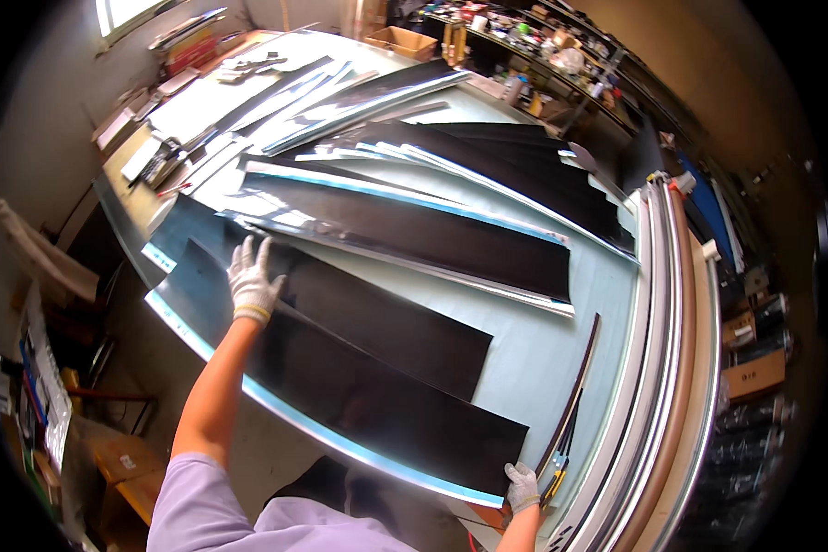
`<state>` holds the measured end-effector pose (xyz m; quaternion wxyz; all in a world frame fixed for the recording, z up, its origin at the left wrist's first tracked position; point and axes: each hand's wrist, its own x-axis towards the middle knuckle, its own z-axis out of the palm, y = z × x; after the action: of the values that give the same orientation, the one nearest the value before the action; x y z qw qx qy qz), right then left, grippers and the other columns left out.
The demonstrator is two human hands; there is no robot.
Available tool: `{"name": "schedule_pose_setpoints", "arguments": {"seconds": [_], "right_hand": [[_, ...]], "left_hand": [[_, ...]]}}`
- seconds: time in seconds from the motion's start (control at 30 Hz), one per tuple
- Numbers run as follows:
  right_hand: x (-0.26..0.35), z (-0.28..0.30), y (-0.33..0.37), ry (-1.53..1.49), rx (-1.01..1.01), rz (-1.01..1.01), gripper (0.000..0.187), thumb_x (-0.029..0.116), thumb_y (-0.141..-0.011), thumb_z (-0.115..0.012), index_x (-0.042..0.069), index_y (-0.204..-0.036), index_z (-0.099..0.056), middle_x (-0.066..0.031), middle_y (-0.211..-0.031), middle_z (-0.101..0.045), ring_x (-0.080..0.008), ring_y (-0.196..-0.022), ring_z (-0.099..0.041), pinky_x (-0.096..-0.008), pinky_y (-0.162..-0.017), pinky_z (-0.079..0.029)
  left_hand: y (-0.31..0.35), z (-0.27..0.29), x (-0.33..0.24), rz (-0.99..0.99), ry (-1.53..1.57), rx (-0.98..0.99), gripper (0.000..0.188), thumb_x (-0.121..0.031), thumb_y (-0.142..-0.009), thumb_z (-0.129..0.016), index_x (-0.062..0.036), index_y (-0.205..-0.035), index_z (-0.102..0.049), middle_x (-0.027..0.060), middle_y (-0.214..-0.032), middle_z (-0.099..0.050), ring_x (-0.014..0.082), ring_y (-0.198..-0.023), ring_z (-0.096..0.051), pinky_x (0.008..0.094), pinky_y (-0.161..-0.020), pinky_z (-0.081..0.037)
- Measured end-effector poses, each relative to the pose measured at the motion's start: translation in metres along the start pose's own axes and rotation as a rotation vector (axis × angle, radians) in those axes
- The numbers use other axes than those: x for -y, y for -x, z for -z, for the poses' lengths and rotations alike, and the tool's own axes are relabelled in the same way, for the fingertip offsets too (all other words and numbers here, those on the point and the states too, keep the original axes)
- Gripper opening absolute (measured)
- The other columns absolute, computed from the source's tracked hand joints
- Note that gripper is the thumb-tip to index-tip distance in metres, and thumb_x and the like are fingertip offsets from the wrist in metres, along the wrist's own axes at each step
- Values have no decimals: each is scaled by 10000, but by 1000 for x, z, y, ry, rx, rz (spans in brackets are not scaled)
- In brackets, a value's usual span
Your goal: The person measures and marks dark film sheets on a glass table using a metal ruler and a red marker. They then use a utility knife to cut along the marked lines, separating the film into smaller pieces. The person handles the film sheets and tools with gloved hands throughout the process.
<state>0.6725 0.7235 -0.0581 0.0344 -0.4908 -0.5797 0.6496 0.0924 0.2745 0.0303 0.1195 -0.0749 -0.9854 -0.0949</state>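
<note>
A long black film sheet (377,405) with a pale blue strip along its near edge lies across the front of the table. My left hand (253,281), in a white knit glove, rests on the sheet's left part with fingers spread. At the sheet's near right corner is my right hand (523,488), gloved too, its fingers curled at the edge and pinching the corner. A second dark sheet (405,336) lies partly under the first one. Just right of my right hand are a yellow-and-black cutter knife (556,480) and a thin dark strip (572,396).
More dark sheets with silvery edges (414,235) fan out over the pale table (607,313). Long rails and tubes (662,368) run along the right edge. Behind stand a cardboard box (401,42) and a cluttered shelf (534,46). Boxes (754,375) line the right side.
</note>
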Motion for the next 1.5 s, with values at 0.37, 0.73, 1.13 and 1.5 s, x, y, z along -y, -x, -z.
{"name": "schedule_pose_setpoints", "arguments": {"seconds": [0.37,0.73,1.13,1.5], "right_hand": [[9,-16,25,2,-263,-28,813,356,-862,-899,-171,-1380,-558,-173,-1302,-670,-227,-1215,-610,-362,-1105,-438],[-29,0,27,-364,-33,49,528,229,-960,-796,-56,-1369,-622,-107,-1276,-704,-190,-1193,-627,-325,-1105,-429],[13,-22,32,-239,-174,156,191,163,-967,-793,166,-866,-632,97,-905,-550,-80,-864,-497,-267,-858,-412],[-11,14,38,-223,-49,219,95,134,-982,-706,66,-963,-643,8,-934,-574,-155,-898,-518,-309,-879,-420]], "left_hand": [[-83,-104,-74,-100,-68,334,834,-634,-949,-656,-379,-1669,-319,133,-1764,-239,535,-1575,-219,564,-1281,-237],[53,-30,-64,-308,171,-65,738,-410,-949,-754,-195,-1598,-476,166,-1676,-405,439,-1549,-334,503,-1267,-292],[181,-39,80,100,-6,-23,882,-631,-1017,-567,-81,-1661,-324,256,-1695,-318,434,-1565,-297,498,-1275,-256],[185,13,72,259,-123,59,765,-518,-993,-655,-160,-1626,-416,201,-1575,-491,407,-1456,-441,506,-1220,-346]]}}
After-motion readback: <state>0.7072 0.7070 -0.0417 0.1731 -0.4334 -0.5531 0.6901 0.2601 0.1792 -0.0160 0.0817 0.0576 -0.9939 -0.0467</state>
